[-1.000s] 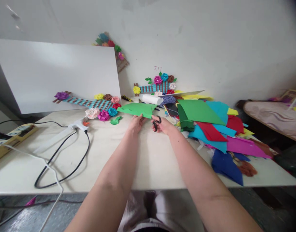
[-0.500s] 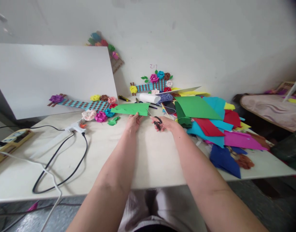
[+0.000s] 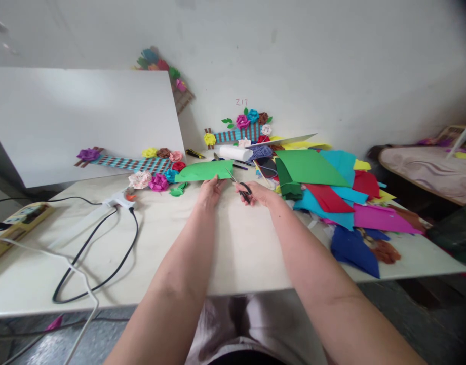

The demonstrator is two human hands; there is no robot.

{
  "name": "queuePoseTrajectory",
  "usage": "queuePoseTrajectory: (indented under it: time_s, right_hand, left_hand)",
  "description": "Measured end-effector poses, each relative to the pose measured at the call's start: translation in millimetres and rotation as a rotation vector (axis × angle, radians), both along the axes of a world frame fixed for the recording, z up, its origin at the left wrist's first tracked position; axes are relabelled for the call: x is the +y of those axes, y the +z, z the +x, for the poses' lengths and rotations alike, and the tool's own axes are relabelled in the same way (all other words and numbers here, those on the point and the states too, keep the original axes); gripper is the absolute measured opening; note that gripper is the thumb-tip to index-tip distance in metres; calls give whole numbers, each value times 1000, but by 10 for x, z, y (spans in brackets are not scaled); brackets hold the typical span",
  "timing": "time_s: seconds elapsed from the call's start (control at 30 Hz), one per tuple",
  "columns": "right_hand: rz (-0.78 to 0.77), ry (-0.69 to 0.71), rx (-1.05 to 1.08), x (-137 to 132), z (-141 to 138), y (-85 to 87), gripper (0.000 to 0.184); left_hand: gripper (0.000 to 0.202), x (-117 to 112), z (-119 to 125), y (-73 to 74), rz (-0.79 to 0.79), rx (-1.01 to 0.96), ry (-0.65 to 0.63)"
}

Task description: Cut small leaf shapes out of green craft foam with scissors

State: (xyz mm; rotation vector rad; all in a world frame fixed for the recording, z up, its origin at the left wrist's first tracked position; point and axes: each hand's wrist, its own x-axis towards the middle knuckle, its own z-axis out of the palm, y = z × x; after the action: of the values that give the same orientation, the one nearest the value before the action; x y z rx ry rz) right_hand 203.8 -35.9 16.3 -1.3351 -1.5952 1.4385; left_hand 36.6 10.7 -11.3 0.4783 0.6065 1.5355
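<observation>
Between the thumb and fingers of my left hand (image 3: 211,191) is the lower edge of a green paper sheet (image 3: 202,171), held just above the table. My right hand (image 3: 256,192) grips a pair of black-handled scissors (image 3: 245,191), fingers through the loops. The scissor blades point up and left, and their tips overlap the right edge of the green sheet. Left of my left hand, green paper leaves (image 3: 179,189) lie on the table beside a blue-and-brown woven strip (image 3: 136,165) trimmed with paper flowers.
A pile of coloured paper (image 3: 312,167) covers the right side of the white table (image 3: 240,253). A glue gun (image 3: 121,199) with a looping black cable and a power strip (image 3: 18,223) lie left. Behind are a utility knife (image 3: 195,153), a white roll (image 3: 236,153) and blue yarn (image 3: 260,152).
The scissors and my right hand have shifted slightly left, bringing the blade tips onto the green sheet's right edge. My left hand keeps its hold on the sheet.
</observation>
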Motion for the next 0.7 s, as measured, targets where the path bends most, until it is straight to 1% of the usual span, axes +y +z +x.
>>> queuePoseTrajectory:
  time_s: [0.17,0.37,0.7]
  right_hand:
    - [5,-1,7,-3,1,6,49]
    - [-1,3,14,2,15,8,49]
    - [-10,-7,12,34,31,-26,50]
  left_hand:
    - [13,34,-13,-26,-22,2,-23]
    - [13,50,-28,-51,21,33,-59]
    - [22,18,-16,-26,7,11,-67]
